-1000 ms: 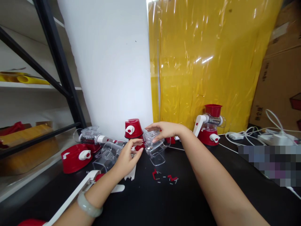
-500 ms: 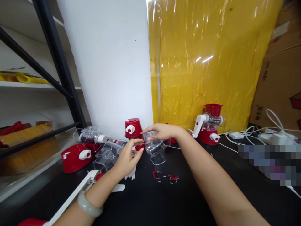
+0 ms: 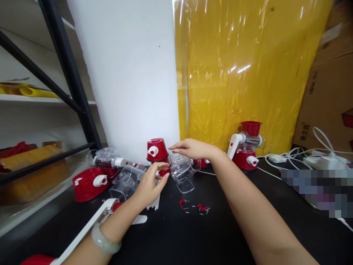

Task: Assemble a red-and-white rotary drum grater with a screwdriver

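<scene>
One black tabletop (image 3: 212, 239); above it, left hand (image 3: 151, 186) and right hand (image 3: 197, 149) loosely spread, apparently empty. Just beneath the right, clear plastic grater housing (image 3: 180, 167): best steadied by its body, kept off angled red pieces (image 3: 203, 208) and pale pins (image 3: 187, 212).

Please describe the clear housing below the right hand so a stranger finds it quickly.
Find the yellow plastic sheet behind the black table. Below its left part, under the right hand, is the clear housing. Unlike the clear piece farther left, it sits right of the central red base.
</scene>
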Available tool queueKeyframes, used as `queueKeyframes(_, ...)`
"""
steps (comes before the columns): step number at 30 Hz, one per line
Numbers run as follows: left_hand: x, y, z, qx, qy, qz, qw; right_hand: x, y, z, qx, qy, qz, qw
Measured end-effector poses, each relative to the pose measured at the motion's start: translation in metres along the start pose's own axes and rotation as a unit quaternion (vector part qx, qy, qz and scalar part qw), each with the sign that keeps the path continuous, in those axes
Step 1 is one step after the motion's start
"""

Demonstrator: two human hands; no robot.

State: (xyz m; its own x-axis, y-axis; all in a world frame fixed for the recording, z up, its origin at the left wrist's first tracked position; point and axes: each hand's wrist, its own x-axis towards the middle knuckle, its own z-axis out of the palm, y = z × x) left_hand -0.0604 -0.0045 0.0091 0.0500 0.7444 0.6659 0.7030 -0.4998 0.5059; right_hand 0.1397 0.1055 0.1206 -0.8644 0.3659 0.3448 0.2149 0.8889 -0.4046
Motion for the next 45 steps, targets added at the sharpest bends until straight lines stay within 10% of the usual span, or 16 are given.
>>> queueKeyframes(38,0.000,0.005,-0.001,0.090,-0.003,0.063,0.994,-0.007,-0.033,0.000,-0.140,0.024,0.098,0.985)
queueKeyframes(45,0.003,0.016,0.003,0.135,0.006,0.026,0.991,-0.033,-0.056,-0.013,-0.117,0.173,-0.014,0.978)
